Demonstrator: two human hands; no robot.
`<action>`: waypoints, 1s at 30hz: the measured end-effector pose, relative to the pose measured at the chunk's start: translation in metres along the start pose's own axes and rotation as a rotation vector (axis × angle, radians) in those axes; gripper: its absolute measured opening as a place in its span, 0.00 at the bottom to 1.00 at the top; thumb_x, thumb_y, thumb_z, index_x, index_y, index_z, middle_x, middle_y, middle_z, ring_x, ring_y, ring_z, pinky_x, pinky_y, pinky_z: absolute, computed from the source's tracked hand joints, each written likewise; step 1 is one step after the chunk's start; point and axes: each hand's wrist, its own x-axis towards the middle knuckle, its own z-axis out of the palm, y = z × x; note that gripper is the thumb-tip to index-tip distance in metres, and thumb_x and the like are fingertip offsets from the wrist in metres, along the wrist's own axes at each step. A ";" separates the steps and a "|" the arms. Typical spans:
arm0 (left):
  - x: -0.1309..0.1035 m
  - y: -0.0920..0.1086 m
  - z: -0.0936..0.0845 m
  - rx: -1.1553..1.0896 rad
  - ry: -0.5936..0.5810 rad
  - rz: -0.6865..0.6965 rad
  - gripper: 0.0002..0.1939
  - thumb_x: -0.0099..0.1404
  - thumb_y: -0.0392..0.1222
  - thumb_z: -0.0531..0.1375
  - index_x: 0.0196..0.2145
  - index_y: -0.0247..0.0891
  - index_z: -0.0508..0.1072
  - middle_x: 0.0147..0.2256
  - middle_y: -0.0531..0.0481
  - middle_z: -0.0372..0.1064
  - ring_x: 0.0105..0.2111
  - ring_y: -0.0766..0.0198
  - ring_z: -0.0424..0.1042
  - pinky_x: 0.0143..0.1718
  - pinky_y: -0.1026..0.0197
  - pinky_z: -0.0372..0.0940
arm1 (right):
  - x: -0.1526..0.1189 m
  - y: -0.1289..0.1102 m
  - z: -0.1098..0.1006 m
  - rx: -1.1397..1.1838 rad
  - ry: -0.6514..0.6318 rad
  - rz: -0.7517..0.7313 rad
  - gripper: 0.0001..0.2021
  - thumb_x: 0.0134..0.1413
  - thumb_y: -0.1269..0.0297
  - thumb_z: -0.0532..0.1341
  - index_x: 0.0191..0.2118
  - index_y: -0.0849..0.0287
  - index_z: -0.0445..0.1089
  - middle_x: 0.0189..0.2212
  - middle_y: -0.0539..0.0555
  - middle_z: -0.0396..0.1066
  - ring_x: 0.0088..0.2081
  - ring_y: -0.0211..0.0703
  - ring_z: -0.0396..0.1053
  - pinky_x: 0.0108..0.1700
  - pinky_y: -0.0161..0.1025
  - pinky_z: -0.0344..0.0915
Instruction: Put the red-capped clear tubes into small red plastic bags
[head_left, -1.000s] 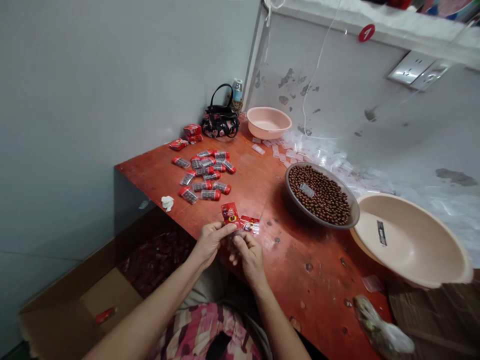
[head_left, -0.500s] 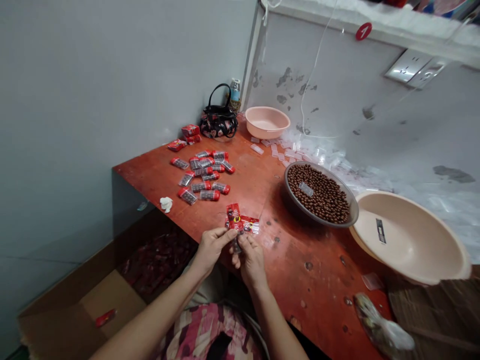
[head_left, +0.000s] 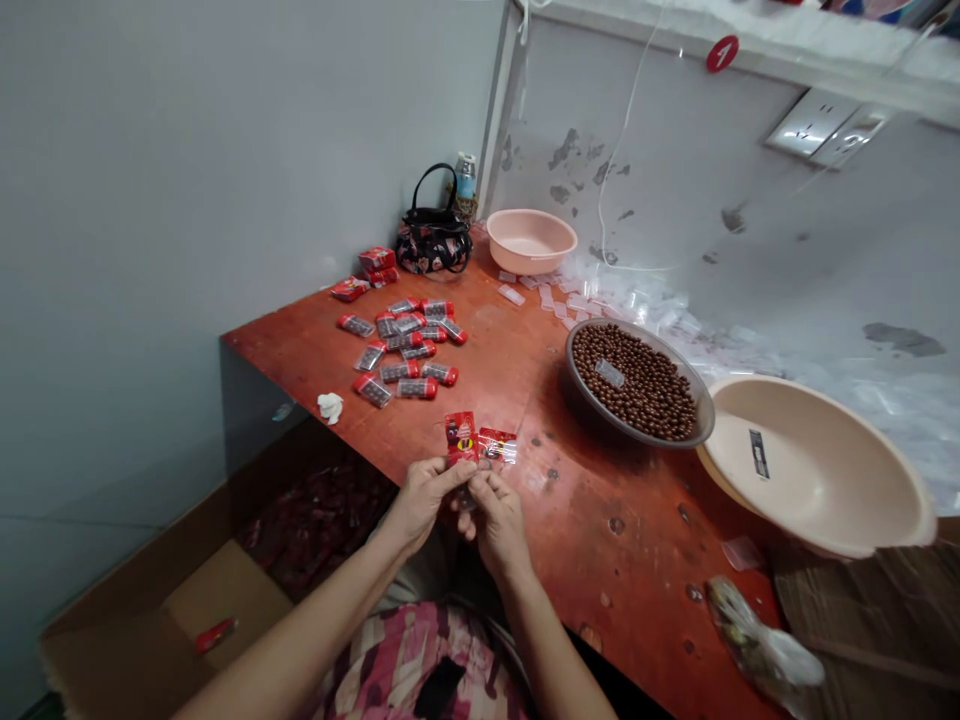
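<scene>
1. Head view: left hand [head_left: 426, 495] thumb and fingers pinch red packet [head_left: 460, 437]; its printed top sticks up past the fingertips.
2. Right hand [head_left: 499, 520] fingers grasp its dark lower end, mostly hidden.
3. 1 second packet [head_left: 498, 447] just beyond right fingertips.
4. Advice: pinch lightly, brace lower end, keep printed top flat, unbent.

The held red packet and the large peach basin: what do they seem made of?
Red packet: perhaps glossy plastic film, from its bright print, though card is possible. Large peach basin: likely plastic, smooth and satiny, from its soft highlights.
</scene>
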 end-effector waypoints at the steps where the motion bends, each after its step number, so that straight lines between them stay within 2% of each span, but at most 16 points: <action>1: -0.001 0.000 0.001 -0.024 0.000 0.008 0.12 0.55 0.44 0.57 0.27 0.30 0.70 0.14 0.55 0.59 0.10 0.66 0.62 0.12 0.62 0.60 | 0.000 -0.001 0.000 -0.008 0.006 0.003 0.13 0.50 0.56 0.56 0.26 0.62 0.62 0.16 0.47 0.65 0.11 0.27 0.55 0.12 0.25 0.50; 5: -0.003 -0.005 0.004 -0.101 0.075 0.080 0.12 0.57 0.45 0.55 0.26 0.32 0.68 0.16 0.55 0.61 0.13 0.68 0.62 0.14 0.63 0.60 | -0.002 -0.005 -0.001 -0.179 0.064 -0.050 0.11 0.50 0.57 0.57 0.28 0.61 0.63 0.12 0.44 0.61 0.12 0.28 0.56 0.14 0.25 0.52; 9: -0.001 -0.016 0.003 -0.011 0.161 0.133 0.11 0.56 0.44 0.57 0.23 0.33 0.67 0.15 0.56 0.60 0.12 0.70 0.60 0.12 0.66 0.57 | -0.005 -0.007 0.002 -0.321 0.177 -0.144 0.11 0.50 0.57 0.57 0.30 0.61 0.65 0.15 0.44 0.62 0.14 0.29 0.58 0.15 0.26 0.55; 14: -0.004 -0.017 0.001 -0.008 0.145 0.134 0.12 0.55 0.44 0.57 0.21 0.33 0.65 0.15 0.56 0.59 0.12 0.70 0.60 0.13 0.66 0.58 | -0.001 -0.004 0.002 -0.156 0.083 -0.055 0.12 0.51 0.56 0.55 0.28 0.61 0.63 0.17 0.46 0.63 0.13 0.29 0.58 0.14 0.26 0.55; 18: -0.003 -0.006 -0.002 -0.120 0.170 0.089 0.10 0.54 0.44 0.58 0.23 0.33 0.66 0.16 0.55 0.62 0.12 0.70 0.60 0.11 0.66 0.56 | -0.002 -0.006 0.002 -0.212 0.000 -0.039 0.11 0.50 0.60 0.57 0.36 0.62 0.66 0.18 0.46 0.65 0.16 0.30 0.62 0.18 0.27 0.60; 20: 0.000 -0.001 -0.003 -0.144 0.211 0.094 0.10 0.53 0.44 0.59 0.24 0.33 0.67 0.18 0.53 0.65 0.15 0.70 0.62 0.13 0.68 0.57 | -0.006 -0.008 0.003 -0.187 -0.035 -0.031 0.12 0.50 0.61 0.58 0.40 0.61 0.66 0.22 0.48 0.68 0.20 0.32 0.65 0.22 0.29 0.64; 23: 0.002 0.002 -0.004 -0.156 0.233 0.101 0.11 0.51 0.44 0.61 0.25 0.31 0.69 0.21 0.50 0.67 0.18 0.69 0.64 0.16 0.67 0.59 | -0.011 -0.009 0.003 -0.082 -0.001 -0.030 0.13 0.49 0.63 0.59 0.41 0.60 0.65 0.28 0.51 0.70 0.24 0.33 0.68 0.28 0.30 0.66; 27: -0.003 -0.004 -0.004 -0.176 0.168 0.034 0.12 0.52 0.44 0.60 0.26 0.30 0.70 0.21 0.49 0.68 0.16 0.69 0.62 0.15 0.65 0.59 | -0.010 -0.006 -0.001 -0.024 0.089 -0.038 0.09 0.47 0.63 0.61 0.33 0.62 0.64 0.19 0.49 0.70 0.18 0.32 0.66 0.23 0.29 0.64; 30: -0.009 -0.005 -0.006 -0.176 0.172 0.038 0.10 0.51 0.42 0.61 0.25 0.29 0.70 0.21 0.49 0.68 0.18 0.68 0.64 0.19 0.64 0.62 | -0.008 -0.005 -0.003 -0.020 0.079 -0.014 0.10 0.45 0.63 0.62 0.33 0.62 0.63 0.19 0.49 0.71 0.18 0.33 0.67 0.22 0.29 0.65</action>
